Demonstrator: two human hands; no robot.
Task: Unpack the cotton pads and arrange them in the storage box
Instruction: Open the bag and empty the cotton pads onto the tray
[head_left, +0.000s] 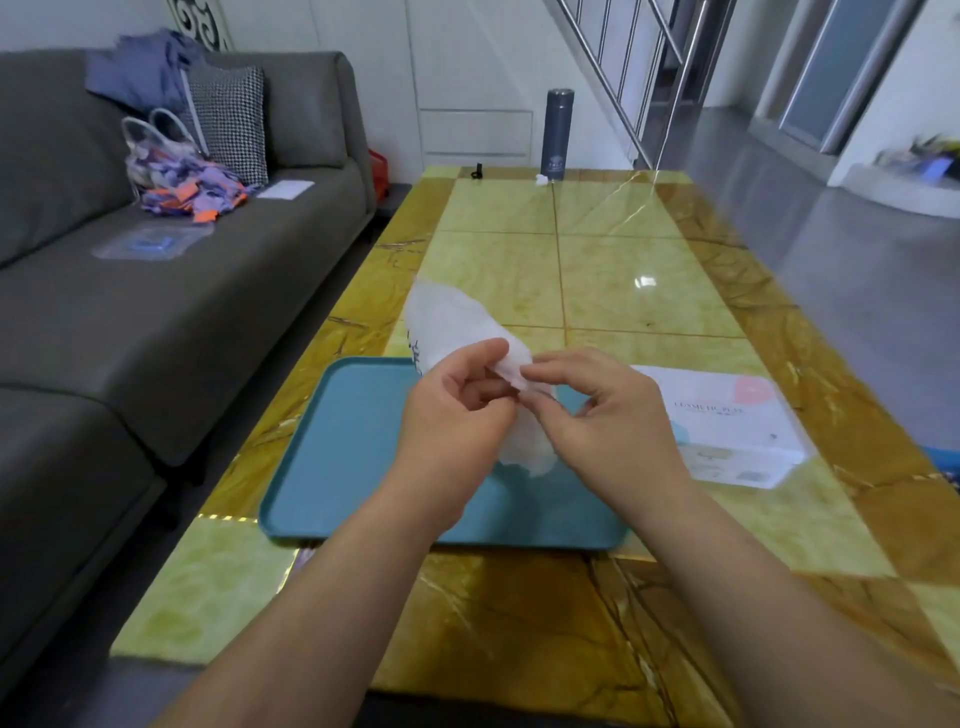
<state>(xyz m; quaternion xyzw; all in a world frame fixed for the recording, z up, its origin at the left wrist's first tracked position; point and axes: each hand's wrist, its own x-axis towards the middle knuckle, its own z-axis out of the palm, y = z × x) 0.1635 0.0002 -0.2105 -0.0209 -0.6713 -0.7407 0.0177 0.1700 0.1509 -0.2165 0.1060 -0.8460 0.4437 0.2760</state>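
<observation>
Two bare forearms reach in over the near part of the marbled tabletop (519, 623). Under the hands lies a teal tray (337, 467), and just right of the right hand rests a white carton (737, 431) with cosmetic-puff lettering. Held between the hands, above the tray, is the thin white packet of cotton pads (452, 322). The left hand (457, 410) pinches one side of its near edge and the right hand (618, 415) the other, fingertips almost meeting. The packet would probably open best with a slow, even pull apart, kept over the tray so loose pads land there.
</observation>
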